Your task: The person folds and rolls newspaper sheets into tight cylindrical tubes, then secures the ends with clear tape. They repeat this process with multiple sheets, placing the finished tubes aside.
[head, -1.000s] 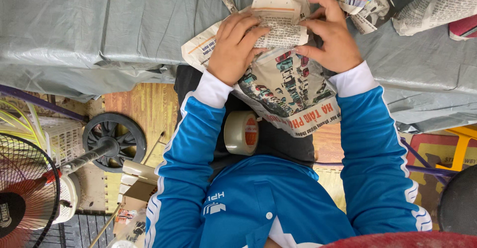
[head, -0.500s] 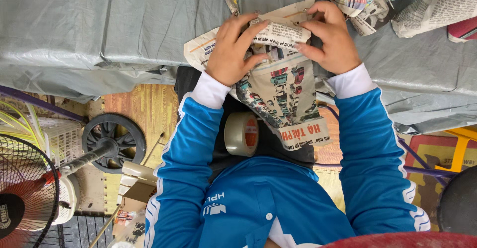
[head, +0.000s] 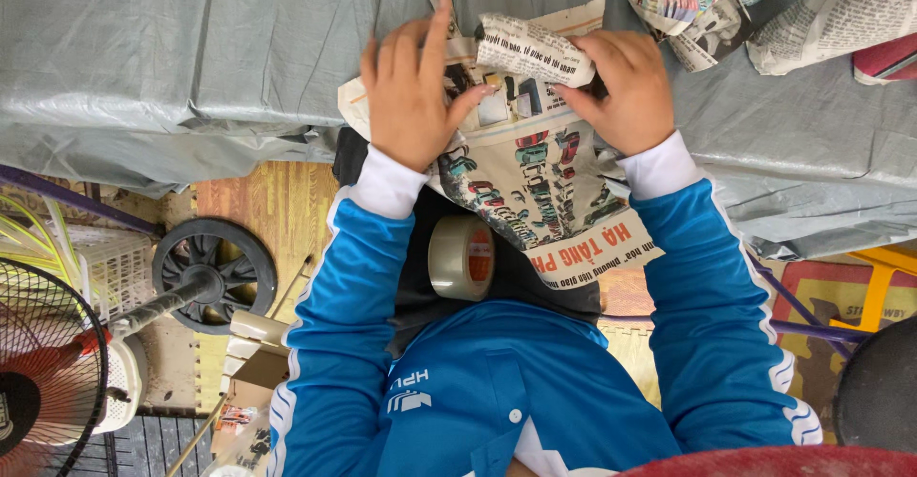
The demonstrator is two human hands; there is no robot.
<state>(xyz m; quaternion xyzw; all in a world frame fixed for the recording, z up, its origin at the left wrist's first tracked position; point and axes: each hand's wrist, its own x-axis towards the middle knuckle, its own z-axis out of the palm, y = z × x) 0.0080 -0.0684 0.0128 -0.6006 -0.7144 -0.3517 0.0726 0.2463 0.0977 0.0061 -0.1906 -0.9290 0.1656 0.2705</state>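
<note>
1. Grey plastic sheeting (head: pixel 210 47) covers the work table, wrinkled and hanging over the near edge above a wooden floor.
2. On that sheeting the left hand (head: pixel 409 90) lies palm down with fingers spread, pressing flat on a printed newspaper sheet with colour photographs (head: pixel 535 190).
3. Opposite it, the right hand (head: pixel 626 90) has its fingers curled around a rolled end of the same newspaper (head: pixel 530 49), gripping the roll where it lies across the top of the sheet, between the two hands.
4. From the hands, the newspaper sheet runs toward the person and droops over the table edge, its lower corner hanging in front of the lap.
5. Both arms wear blue jacket sleeves with white cuffs (head: pixel 716 315).
6. A roll of clear packing tape (head: pixel 461 257) rests on the lap, just beside the hanging sheet.
7. More crumpled newspapers (head: pixel 764 9) lie on the sheeting beyond the right hand.
8. On the floor to the left stand a black fan base (head: pixel 215 272) and a round wire fan guard (head: pixel 48 372).
</note>
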